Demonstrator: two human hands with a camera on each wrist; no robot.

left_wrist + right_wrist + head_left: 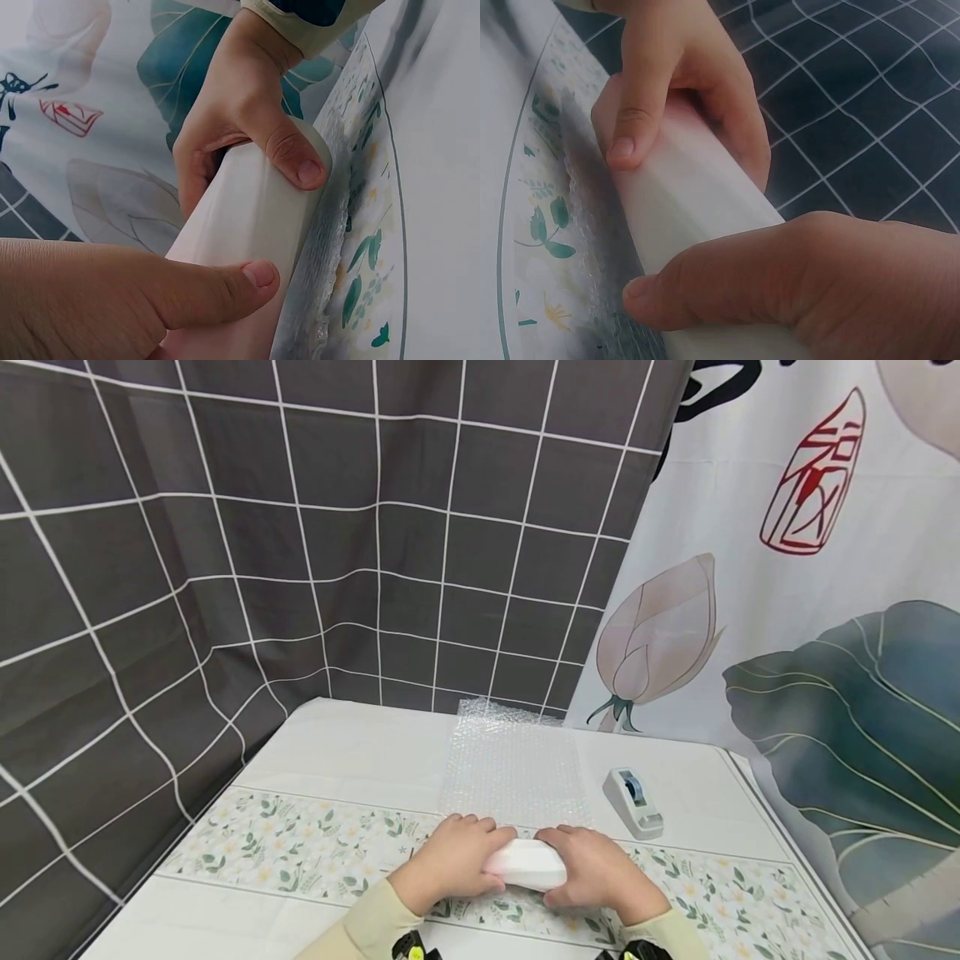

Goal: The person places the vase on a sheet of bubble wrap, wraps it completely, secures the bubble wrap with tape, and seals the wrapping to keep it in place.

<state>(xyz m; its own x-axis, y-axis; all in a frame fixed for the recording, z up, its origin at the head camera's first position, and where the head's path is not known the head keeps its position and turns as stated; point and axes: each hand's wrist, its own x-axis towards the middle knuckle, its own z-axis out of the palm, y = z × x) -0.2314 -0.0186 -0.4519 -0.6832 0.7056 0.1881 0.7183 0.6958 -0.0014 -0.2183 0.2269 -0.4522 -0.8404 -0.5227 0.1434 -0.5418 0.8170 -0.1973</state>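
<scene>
A smooth white faceted object [527, 865], vase-like and faintly pink toward its left end, lies lengthwise between my two hands. My left hand [459, 860] grips its left end, the thumb pressed along the near side in the left wrist view. On the right end, my right hand [596, 870] holds on the same way, with its thumb [705, 289] across the near face. Fingers on the far side are mostly hidden behind it. A sheet of bubble wrap [513, 768] lies flat just beyond the hands, and its edge [319, 300] shows close under the object.
Right of the bubble wrap stands a white tape dispenser [633, 803]. The white table [360, 735] carries a floral band [300, 843] across it. Behind and to the left hangs a dark grid-patterned curtain [330, 543]; a white printed cloth [735, 635] hangs at the right.
</scene>
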